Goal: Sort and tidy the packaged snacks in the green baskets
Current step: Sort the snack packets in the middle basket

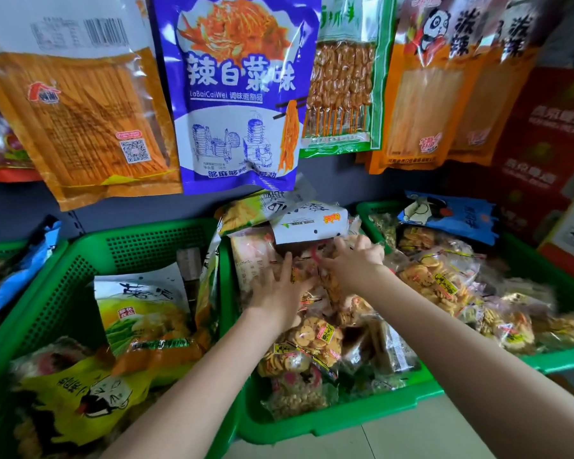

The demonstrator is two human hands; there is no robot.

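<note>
Reaching into the middle green basket (312, 425), both hands work on a heap of clear bags of small round crackers (315, 339). Head view: the left hand (275, 289) lies on the pile with fingers straight and spread, its grip flat against the wrappers and closed round nothing. The right hand (355, 260) is further back, near a white packet (309, 226) that lies on top at the rear of the basket; its fingers curl into the bags, but whether they pinch a wrapper cannot be told. The left green basket (80, 260) is just beside the middle one and holds a white-and-green packet (146, 309) standing upright and a yellow packet (80, 389) lying flat in front. The right green basket (550, 359) is piled with more cracker bags (441, 283), with a blue packet (451, 217) at the back. Hanging snack packs, among them a large blue-and-white pack (239, 94), are displayed on the wall above.

Step in hand, as judged: squaring up the crackers in the middle basket, with sorting far from finished, since kinds are mixed in all three. The next move likely calls for a firm hold on one slippery bag and lifting it clear without dragging its neighbours over the rim.
</note>
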